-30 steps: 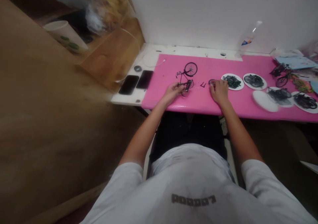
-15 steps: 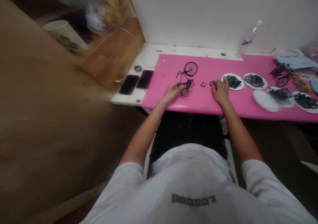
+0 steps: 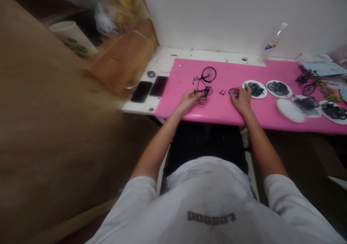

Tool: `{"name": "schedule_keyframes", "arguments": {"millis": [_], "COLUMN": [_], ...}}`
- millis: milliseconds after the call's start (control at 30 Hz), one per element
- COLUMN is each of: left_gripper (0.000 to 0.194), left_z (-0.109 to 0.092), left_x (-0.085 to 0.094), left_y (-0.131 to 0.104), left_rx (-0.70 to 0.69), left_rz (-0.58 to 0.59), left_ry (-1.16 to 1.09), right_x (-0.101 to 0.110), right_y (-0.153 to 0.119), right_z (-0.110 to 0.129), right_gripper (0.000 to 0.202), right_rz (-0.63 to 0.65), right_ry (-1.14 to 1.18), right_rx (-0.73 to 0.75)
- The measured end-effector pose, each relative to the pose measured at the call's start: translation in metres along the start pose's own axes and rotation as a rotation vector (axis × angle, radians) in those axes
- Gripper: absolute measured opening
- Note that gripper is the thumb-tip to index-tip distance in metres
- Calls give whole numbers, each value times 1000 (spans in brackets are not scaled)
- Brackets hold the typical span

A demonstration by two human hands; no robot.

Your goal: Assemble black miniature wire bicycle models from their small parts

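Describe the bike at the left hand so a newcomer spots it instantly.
Start with the pink sheet covering most of the table. Towards its left end, the left hand holds the bike: thin, black, its spoked wheel on the far side. Unlike the other bike, at the table's right, it is in a hand.

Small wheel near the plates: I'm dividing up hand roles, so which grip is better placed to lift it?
Right, I'd judge: the right grip is at the small wheel, while the left grip holds the bicycle model, farther off.
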State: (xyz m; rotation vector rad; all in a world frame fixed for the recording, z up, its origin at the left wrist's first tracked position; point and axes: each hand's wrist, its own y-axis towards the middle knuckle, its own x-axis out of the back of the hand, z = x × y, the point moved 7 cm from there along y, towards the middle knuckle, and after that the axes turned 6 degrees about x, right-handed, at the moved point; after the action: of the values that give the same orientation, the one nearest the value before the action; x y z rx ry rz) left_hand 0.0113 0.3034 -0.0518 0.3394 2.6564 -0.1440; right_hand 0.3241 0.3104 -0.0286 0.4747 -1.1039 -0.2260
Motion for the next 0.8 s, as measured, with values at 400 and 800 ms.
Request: {"name": "schedule_keyframes", "arguments": {"millis": [400, 800], "left_gripper": [30, 13], "left_z": [-1, -11], "left_x": [0, -1], "left_y": [-1, -5], "left_rx": [21, 146], "left_rz": [6, -37], "left_ry": [-34, -186], "right_x": [9, 35], "right_y": [6, 18], "right_z": [-2, 6], "right_gripper": [58, 30], "right_rz": [-147, -329], "right_ry": [357, 832], "right_rx": [32, -129]}}
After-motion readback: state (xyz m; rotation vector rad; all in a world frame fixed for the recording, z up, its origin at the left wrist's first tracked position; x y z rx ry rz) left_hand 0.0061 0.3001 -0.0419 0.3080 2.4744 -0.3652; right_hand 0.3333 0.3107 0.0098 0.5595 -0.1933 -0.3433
